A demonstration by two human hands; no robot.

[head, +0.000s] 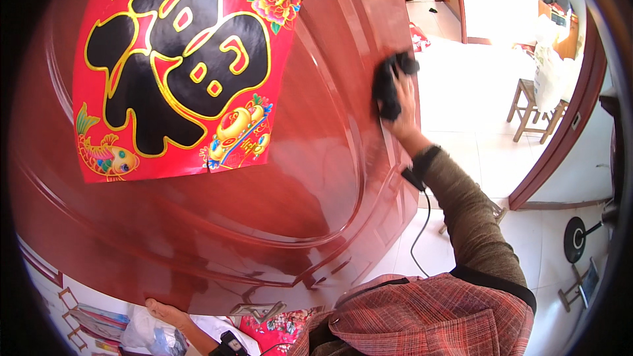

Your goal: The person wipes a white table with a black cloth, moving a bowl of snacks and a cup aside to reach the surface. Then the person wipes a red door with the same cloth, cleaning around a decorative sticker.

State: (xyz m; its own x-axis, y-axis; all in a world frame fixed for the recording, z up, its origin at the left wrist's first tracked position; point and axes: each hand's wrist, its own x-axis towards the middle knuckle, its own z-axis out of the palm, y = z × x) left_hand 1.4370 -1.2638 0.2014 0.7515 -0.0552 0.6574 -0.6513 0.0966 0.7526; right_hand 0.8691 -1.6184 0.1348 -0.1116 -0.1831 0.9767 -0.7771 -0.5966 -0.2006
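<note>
A glossy red-brown wooden panel door point(306, 168) fills most of the view, with a red paper poster point(287, 59) on it bearing a large black, gold-edged character. My right hand point(406, 109) presses a black cloth point(385, 86) to the door near its right edge. Down at the lower left, my left hand point(168, 312) grips the door's bottom-of-view edge, some of its fingers hidden. A metal lever handle point(259, 310) sits on that same edge, to the right of the hand.
Through a doorway on the right, a wooden stool point(526, 104) stands with a white plastic bag point(546, 74) on it. A black cable point(413, 247) hangs below my right wrist. Behind my left hand are a clear plastic bag point(148, 331) and red floral fabric point(269, 329).
</note>
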